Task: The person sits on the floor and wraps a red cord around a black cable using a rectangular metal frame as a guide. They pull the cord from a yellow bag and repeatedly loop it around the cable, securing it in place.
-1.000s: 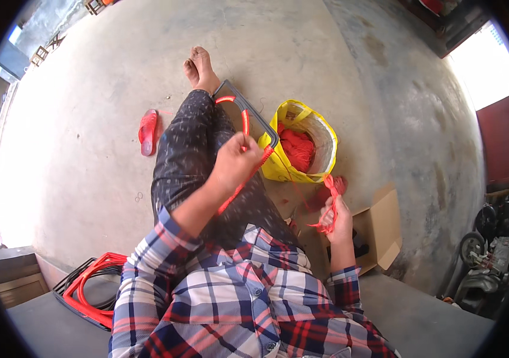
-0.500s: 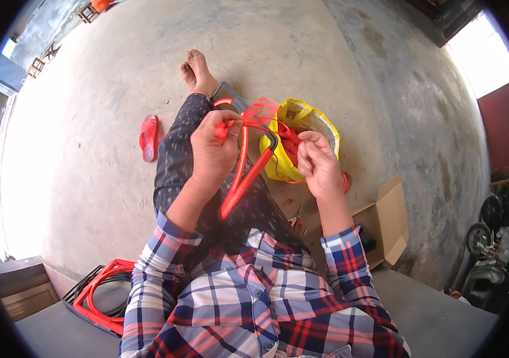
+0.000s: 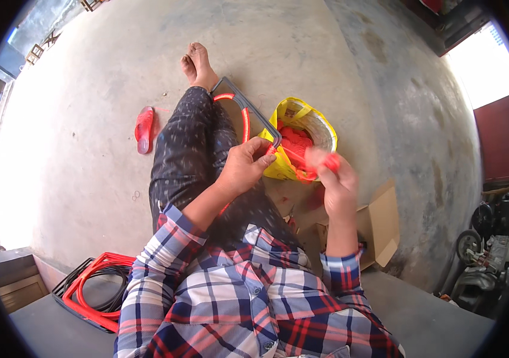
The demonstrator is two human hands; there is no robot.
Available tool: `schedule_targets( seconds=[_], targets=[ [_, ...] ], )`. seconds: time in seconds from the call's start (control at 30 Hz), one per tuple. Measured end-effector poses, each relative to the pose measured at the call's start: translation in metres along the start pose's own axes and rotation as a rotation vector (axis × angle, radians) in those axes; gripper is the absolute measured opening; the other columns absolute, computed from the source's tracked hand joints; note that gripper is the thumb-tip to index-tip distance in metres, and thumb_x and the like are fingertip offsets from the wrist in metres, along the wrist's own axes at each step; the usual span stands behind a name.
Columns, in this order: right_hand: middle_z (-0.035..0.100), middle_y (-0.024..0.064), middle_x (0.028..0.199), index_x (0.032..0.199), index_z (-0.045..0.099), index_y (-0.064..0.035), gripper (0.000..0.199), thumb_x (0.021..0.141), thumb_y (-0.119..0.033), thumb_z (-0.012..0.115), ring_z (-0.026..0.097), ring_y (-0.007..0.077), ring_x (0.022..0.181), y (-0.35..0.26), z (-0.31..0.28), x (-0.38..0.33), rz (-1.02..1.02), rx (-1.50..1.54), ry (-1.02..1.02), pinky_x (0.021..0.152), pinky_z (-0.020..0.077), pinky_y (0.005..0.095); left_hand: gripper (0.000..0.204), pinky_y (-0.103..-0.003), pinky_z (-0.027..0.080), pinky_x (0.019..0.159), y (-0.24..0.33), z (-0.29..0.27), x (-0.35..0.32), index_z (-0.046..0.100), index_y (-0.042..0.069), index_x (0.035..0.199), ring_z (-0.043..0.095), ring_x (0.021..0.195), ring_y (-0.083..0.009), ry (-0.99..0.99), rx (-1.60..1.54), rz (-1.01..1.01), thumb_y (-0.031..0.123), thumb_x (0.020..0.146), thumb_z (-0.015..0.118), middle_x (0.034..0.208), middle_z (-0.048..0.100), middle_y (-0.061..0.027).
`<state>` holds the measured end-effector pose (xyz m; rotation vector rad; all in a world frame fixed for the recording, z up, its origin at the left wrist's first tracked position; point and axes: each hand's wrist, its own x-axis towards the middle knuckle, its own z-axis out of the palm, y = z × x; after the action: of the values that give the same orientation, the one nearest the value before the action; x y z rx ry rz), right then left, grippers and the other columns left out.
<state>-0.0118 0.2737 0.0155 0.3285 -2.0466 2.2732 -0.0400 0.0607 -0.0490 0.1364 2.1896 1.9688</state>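
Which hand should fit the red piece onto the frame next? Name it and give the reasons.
Probably the right hand: its fingers already pinch the red piece beside the frame's corner. The left hand is busy gripping the grey frame on the lap.

From my remote feed: a bare concrete floor (image 3: 87, 119), grey and stained in darker patches toward the far right, fills most of the view. Strong daylight washes out its left side, and a bright opening (image 3: 484, 71) glares at upper right beside a dark red wall panel (image 3: 505, 143). A raised grey ledge (image 3: 445, 322) runs along the near edge, and a parked motorbike (image 3: 487, 262) stands at right.
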Motion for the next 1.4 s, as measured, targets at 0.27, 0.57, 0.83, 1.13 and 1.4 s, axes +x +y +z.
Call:
schedule_targets(
  seconds=[0.27,0.57,0.83,1.13,1.4],
  targets=[
    [0.065,0.0096,0.078,0.091,0.066,0.0010,0.022,0.090,-0.021,0.073,0.061,0.0182,0.064,-0.078,0.072,-0.041,0.068,0.351,-0.768,0.060,0.0461,0.0295,0.023,-0.026,0.051,0.075,-0.001,0.005,0.003,0.061,-0.002,0.115,0.058,0.082,-0.0081,0.024,0.027,0.057,0.010,0.096,0.065,0.095,0.067,-0.0034],
    [0.064,0.0071,0.075,0.084,0.066,0.0020,0.018,0.090,-0.014,0.073,0.058,0.0149,0.064,-0.098,0.133,-0.046,0.248,0.777,-1.060,0.058,0.0434,0.0292,0.020,-0.028,0.052,0.078,-0.008,0.019,0.009,0.059,-0.001,0.111,0.061,0.084,-0.0088,0.053,0.132,0.063,0.007,0.094,0.066,0.093,0.069,-0.0060],
    [0.064,0.0045,0.078,0.088,0.067,-0.0003,0.009,0.088,-0.008,0.071,0.057,0.0135,0.065,-0.075,0.051,-0.013,0.186,0.688,-0.840,0.060,0.0427,0.0275,0.022,-0.029,0.052,0.074,0.029,0.002,0.007,0.063,-0.001,0.105,0.061,0.082,-0.0123,0.309,0.193,0.209,0.019,0.101,0.057,0.090,0.067,-0.0054],
    [0.068,0.0104,0.094,0.109,0.069,-0.0070,0.027,0.083,0.002,0.063,0.067,0.0218,0.085,0.054,0.016,0.058,0.082,-0.714,-0.203,0.077,0.0519,0.0313,0.020,-0.022,0.027,0.037,0.027,-0.015,0.036,0.063,0.006,0.089,0.037,0.040,-0.0051,0.085,-0.369,-0.405,0.021,0.099,0.056,0.060,0.054,0.0001],
    [0.065,0.0073,0.110,0.116,0.063,0.0000,0.035,0.083,-0.003,0.072,0.064,0.0170,0.098,0.058,0.034,0.050,-0.138,-0.284,-0.040,0.089,0.0506,0.0302,0.017,-0.019,0.029,0.041,0.066,-0.016,0.020,0.062,0.005,0.089,0.040,0.047,-0.0025,0.166,-0.408,-0.185,0.018,0.100,0.059,0.063,0.050,0.0053]
  ],
)
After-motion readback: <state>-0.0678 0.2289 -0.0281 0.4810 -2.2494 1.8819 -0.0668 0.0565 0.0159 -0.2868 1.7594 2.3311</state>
